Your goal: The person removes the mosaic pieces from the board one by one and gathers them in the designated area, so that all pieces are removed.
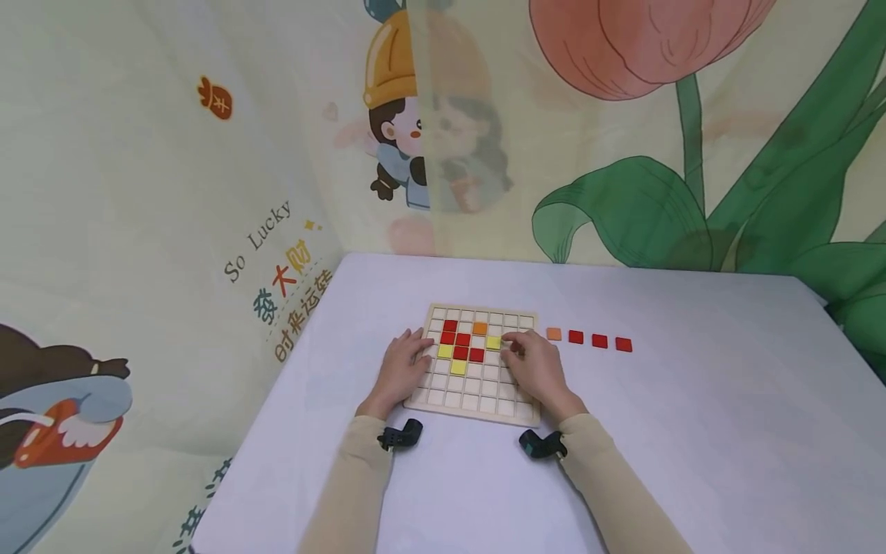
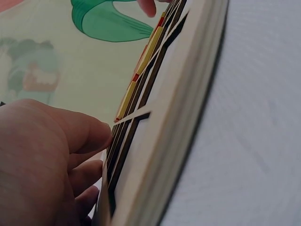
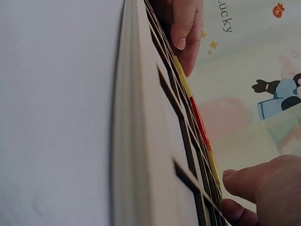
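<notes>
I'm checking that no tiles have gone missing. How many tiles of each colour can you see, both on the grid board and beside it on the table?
Red tiles: 8 (5 on the board, 3 on the table)
Yellow tiles: 3, all on the board
Orange tiles: 2 (1 on the board, 1 on the table)
Total: 13 tiles

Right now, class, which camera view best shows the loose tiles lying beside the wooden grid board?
The head view: the loose tiles, one orange and three red, lie in a row right of the wooden grid board. Neither wrist view shows them, only the board's edge.

Grid board (image 1: 477, 408) – pale matt wood; tablecloth (image 1: 692, 431) – smooth cloth.
</notes>
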{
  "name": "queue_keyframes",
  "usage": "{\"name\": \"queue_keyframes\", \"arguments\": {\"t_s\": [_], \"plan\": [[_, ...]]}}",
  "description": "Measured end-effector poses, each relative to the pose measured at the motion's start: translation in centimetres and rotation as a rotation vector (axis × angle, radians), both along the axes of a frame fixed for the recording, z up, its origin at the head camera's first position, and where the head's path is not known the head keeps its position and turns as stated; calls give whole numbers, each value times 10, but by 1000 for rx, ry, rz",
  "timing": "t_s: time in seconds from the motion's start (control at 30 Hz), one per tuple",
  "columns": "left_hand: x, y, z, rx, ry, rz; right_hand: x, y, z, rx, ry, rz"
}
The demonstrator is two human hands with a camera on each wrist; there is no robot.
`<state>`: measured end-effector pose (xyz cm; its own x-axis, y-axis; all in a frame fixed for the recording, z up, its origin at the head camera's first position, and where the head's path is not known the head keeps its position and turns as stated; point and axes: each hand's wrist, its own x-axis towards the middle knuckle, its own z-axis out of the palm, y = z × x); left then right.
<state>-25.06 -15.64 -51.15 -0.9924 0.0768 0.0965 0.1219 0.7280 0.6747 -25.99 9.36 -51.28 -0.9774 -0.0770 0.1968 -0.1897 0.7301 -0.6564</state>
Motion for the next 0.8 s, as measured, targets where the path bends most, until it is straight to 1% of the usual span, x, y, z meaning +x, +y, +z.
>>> {"name": "queue_keyframes", "arguments": {"t_s": [0.13,0.3,0.5,0.73,0.8], "plan": [[1,-1,-1,-5,-5,4,-1,-3,-3,24,18,-8],[0,-1,0,-14,8,-2,-4,-8,-1,58,47,-37],[1,-2,1,-23,7,9,-7,-14,0,42,59,-67],[1,-3,3,-16,32,-12,-7,-16,-1,46,62,-95],[1,-2,4,-16,26,-9,-7,-15,-2,47,65,-93]]}}
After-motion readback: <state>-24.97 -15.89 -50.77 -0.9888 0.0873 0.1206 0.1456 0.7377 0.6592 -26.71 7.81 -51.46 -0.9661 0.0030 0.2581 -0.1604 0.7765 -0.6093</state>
